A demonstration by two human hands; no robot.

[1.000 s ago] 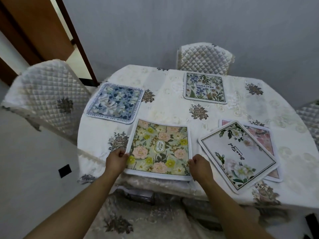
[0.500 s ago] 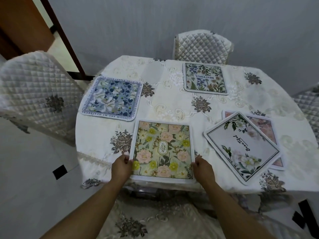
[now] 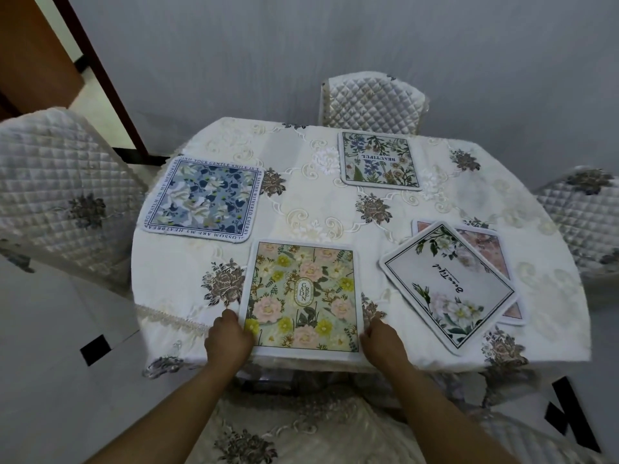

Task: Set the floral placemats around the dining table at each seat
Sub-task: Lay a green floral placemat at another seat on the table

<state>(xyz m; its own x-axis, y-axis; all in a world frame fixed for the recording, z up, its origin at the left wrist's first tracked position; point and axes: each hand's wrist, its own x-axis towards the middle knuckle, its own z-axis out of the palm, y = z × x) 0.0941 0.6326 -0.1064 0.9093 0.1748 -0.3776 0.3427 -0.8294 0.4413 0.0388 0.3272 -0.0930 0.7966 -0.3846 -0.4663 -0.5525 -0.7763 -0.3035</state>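
The left hand (image 3: 228, 339) pinches the near left corner of the green mat (image 3: 303, 298). The right hand (image 3: 381, 337) pinches the near right corner. Both grips are closed on the mat's edge. The green mat lies flat on the counter (image 3: 335, 209), right at the near edge, in front of the person.

The mat looks thin, light and a bit bendy. I think it slides easily on the cloth, so holding two corners is a good way to move it straight.

The blue mat (image 3: 204, 197) sits at the left by the left chair (image 3: 63, 195). The mat with blue stems (image 3: 378, 160) sits at the far side by the far chair (image 3: 371, 102). At the right, the white mat (image 3: 449, 286) lies crooked on top of the pink mat (image 3: 485, 249). Those two are not set out yet. The white mat is near the green one, so it could get bumped.
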